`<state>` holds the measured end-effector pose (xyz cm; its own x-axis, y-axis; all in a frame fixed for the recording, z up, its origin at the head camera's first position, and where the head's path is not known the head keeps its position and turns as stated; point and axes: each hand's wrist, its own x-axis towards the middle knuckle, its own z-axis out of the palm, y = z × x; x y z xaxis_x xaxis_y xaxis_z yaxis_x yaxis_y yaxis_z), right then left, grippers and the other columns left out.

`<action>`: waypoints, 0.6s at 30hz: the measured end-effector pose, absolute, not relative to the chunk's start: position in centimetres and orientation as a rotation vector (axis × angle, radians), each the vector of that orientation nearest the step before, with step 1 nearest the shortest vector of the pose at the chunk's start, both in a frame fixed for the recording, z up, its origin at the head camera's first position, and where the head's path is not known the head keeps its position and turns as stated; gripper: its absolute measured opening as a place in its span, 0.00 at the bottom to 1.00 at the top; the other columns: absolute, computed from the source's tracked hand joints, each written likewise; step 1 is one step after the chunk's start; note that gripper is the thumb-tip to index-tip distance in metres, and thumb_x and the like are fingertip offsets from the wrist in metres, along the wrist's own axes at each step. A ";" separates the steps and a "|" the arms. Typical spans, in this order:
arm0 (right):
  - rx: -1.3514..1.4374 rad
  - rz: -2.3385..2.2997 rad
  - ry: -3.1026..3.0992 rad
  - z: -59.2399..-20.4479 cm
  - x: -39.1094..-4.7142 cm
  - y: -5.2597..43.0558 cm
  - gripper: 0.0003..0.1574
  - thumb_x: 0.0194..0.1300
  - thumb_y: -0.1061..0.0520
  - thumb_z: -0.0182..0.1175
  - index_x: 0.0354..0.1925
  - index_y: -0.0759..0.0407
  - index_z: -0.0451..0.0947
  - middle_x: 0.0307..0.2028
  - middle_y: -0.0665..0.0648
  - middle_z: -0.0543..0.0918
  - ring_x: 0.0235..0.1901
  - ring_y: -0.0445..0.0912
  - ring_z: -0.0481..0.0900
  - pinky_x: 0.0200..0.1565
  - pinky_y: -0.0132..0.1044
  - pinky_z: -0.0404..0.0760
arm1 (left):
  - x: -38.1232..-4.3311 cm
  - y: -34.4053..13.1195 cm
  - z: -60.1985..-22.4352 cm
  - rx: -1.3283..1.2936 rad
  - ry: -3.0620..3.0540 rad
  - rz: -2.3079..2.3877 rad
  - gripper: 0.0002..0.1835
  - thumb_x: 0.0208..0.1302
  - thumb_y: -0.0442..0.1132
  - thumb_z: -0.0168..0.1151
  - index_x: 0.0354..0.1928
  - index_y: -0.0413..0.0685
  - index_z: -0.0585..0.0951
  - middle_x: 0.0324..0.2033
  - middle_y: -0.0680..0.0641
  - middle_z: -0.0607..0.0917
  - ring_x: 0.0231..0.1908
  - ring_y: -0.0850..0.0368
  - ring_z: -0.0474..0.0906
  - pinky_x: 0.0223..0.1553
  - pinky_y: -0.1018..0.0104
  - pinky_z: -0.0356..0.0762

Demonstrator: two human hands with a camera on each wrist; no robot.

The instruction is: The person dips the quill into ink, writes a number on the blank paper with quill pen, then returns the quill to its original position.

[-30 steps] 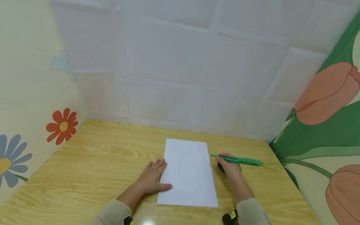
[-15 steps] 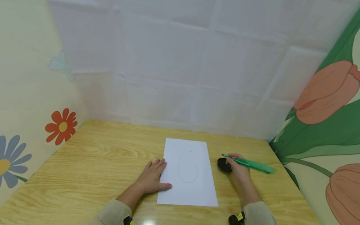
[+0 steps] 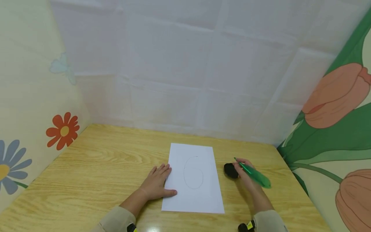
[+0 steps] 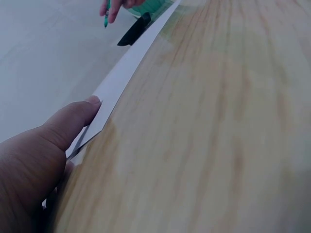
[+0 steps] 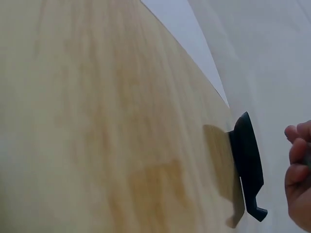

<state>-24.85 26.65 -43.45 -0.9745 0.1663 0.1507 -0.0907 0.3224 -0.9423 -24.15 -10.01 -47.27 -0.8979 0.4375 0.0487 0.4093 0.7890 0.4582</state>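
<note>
A white sheet of paper (image 3: 213, 196) lies on the table with a large thin "6" drawn on it. My left hand (image 3: 156, 185) rests with spread fingers on its left edge, the thumb lying on the sheet. To the right of the paper, my right hand (image 3: 248, 177) pinches a green feather pen (image 3: 256, 176), its thin tip pointing up and left and its feather end toward the right sleeve. Just left of those fingers sits a small black rounded object (image 3: 230, 170); the right wrist view shows it as a dark base (image 5: 248, 155) with a short bent foot.
The wood-grain table (image 3: 116, 154) runs back to a creased white cloth (image 3: 174, 64). Flower-printed panels stand along the left (image 3: 29, 96) and right (image 3: 333, 145) sides. Black straps with cameras sit at both sleeves.
My right hand has moved right, away from the paper, uncovering the black object. The pen's feather end has swung down toward me. My left hand has stayed in place.
</note>
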 end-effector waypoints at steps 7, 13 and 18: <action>0.147 1.966 -2.093 -42.3 -23.5 25.8 0.31 0.66 0.75 0.52 0.43 0.36 0.79 0.36 0.33 0.84 0.29 0.34 0.78 0.25 0.24 0.76 | -24.2 -10.0 -47.5 0.693 2.914 0.725 0.55 0.52 0.68 0.65 0.71 0.35 0.63 0.74 0.38 0.61 0.75 0.40 0.51 0.76 0.41 0.42; -0.011 2.006 -2.103 -43.1 -24.4 27.0 0.26 0.69 0.73 0.49 0.62 0.58 0.73 0.39 0.32 0.83 0.26 0.34 0.80 0.32 0.23 0.80 | -24.3 -10.0 -47.5 0.696 2.922 0.710 0.55 0.52 0.69 0.65 0.71 0.35 0.63 0.74 0.38 0.61 0.75 0.40 0.51 0.76 0.41 0.42; -0.259 1.884 -2.244 -43.6 -25.0 27.8 0.29 0.73 0.67 0.48 0.70 0.62 0.61 0.59 0.50 0.80 0.32 0.33 0.83 0.41 0.24 0.82 | -24.3 -10.0 -47.6 0.698 2.927 0.704 0.55 0.52 0.69 0.65 0.71 0.35 0.63 0.74 0.38 0.61 0.75 0.40 0.51 0.76 0.41 0.43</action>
